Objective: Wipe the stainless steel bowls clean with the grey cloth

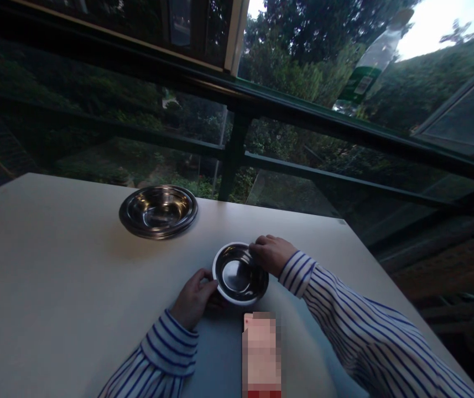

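A small shiny metal bowl [237, 276] with a pale rim is between my hands over the white table, its inside facing me. My left hand [195, 298] grips the lower left of its rim, thumb near the edge and the other fingers partly hidden beneath. At the upper right, my right hand [273, 253] has its fingers closed over the rim. Whether the bowl rests on the table or is slightly raised, I cannot tell. Farther back on the left stands a stack of wider metal bowls [160, 213], nested in one another.
Below the bowl lies a phone [261, 354] with a blurred-out screen. The white table [54, 265] ends at a dark green railing [237, 149]. A clear plastic bottle [369, 69] with a green label stands on the rail at the upper right. Trees show beyond.
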Action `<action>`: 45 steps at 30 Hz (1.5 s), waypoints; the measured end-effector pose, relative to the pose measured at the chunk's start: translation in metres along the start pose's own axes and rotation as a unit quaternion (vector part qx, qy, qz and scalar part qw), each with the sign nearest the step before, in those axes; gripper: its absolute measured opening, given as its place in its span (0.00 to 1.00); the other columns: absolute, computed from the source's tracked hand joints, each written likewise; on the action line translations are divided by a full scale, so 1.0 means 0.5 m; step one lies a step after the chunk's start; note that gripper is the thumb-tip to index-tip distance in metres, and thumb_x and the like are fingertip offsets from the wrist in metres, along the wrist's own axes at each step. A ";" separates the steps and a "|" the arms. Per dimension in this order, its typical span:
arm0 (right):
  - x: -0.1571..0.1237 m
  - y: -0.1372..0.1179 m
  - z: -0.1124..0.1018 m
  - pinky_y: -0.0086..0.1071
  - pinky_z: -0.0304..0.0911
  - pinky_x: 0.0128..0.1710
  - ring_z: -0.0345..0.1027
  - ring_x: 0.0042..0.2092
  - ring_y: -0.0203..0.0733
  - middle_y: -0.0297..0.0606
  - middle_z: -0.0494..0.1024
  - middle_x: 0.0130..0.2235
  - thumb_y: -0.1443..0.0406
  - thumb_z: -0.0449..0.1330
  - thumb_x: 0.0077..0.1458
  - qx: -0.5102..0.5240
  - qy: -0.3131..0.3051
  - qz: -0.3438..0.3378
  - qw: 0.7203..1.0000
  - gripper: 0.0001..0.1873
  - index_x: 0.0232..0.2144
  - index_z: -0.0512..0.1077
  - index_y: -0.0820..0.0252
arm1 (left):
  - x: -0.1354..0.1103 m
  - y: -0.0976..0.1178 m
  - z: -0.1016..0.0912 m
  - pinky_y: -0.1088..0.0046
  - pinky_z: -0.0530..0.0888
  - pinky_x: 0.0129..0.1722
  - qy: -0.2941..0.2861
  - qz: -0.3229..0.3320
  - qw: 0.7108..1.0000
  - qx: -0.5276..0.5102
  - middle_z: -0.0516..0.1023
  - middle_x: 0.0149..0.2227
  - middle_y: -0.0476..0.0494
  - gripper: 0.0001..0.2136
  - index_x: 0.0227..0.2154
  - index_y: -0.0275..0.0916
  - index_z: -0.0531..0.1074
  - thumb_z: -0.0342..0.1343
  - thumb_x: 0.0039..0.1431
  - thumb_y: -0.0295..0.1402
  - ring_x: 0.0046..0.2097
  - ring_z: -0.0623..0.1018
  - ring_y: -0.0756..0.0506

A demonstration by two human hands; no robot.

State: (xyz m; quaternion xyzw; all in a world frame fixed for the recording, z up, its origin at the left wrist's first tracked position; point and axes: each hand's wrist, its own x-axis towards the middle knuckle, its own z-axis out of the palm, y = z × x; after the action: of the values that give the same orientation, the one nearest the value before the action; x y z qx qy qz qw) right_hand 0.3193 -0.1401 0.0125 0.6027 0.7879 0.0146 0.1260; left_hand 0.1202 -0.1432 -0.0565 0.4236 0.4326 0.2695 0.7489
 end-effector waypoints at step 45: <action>-0.077 -0.119 0.016 0.34 0.61 0.36 0.64 0.40 0.41 0.45 0.70 0.40 0.67 0.48 0.56 0.232 0.270 -0.098 0.929 0.15 0.46 0.64 0.60 | 0.010 0.004 -0.016 0.72 0.70 0.23 0.063 0.027 0.998 -0.004 0.73 0.19 0.53 0.10 0.29 0.38 0.63 0.54 0.44 0.36 0.22 0.74 0.48</action>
State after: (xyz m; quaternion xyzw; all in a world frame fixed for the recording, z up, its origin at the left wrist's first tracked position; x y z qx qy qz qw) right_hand 0.2739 -0.1939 0.0012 0.5084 0.8284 -0.0188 -0.2341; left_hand 0.1156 -0.1354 -0.0589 0.4140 0.4659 0.3173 0.7148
